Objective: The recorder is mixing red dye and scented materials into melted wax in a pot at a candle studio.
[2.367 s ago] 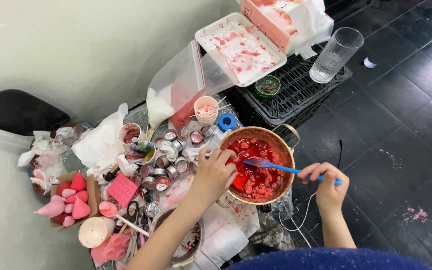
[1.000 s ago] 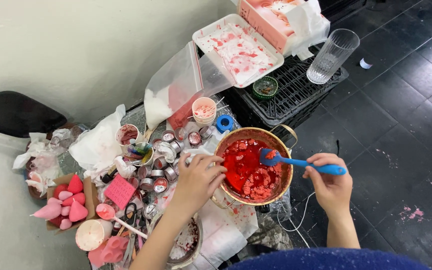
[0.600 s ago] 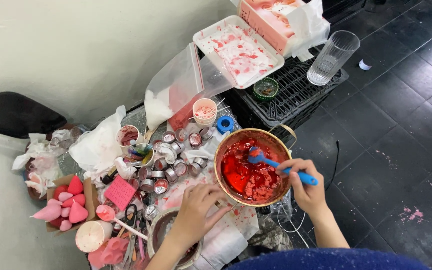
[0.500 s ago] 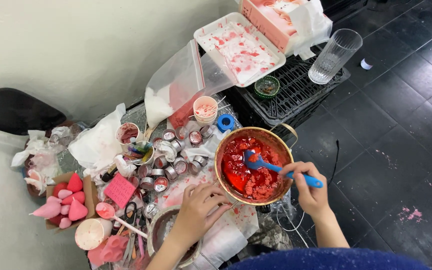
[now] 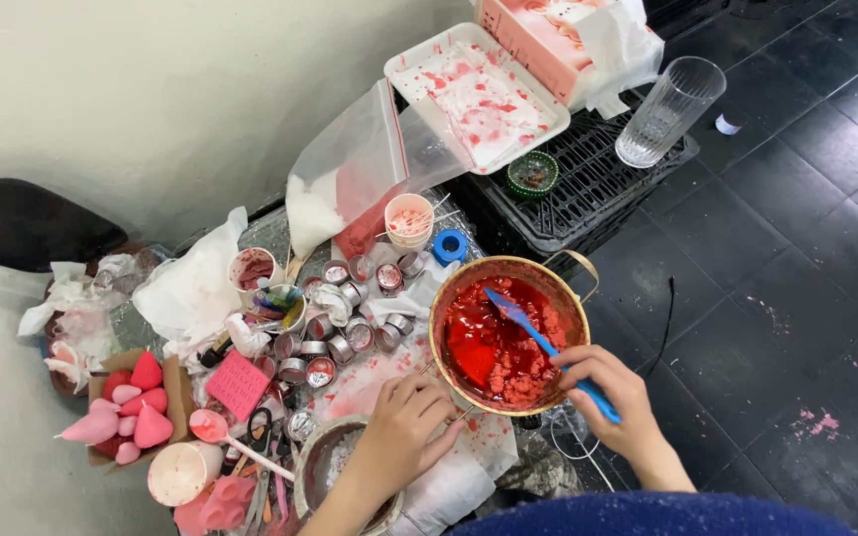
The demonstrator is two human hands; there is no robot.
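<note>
A metal pot [image 5: 570,288] holds lumpy red, partly melted material [image 5: 494,347]. My right hand [image 5: 613,392] grips the handle of a blue spatula [image 5: 528,328] whose blade is down in the red mass. My left hand [image 5: 404,427] rests by the pot's near-left rim, fingers curled around a thin stick or handle there, above a metal bowl [image 5: 315,471] with white bits in it. Several small round tins [image 5: 350,333] lie left of the pot.
A stained white tray [image 5: 474,94], a plastic bag [image 5: 350,189], a clear glass [image 5: 667,109] and a small green dish [image 5: 531,174] sit on or near a black wire rack [image 5: 588,189]. Pink cone shapes [image 5: 126,407] fill a box at left. Dark tiled floor lies to the right.
My left hand left the pot's left rim and dropped toward the near edge by the metal bowl. My right hand lowered the spatula from above the rim into the red mass.
</note>
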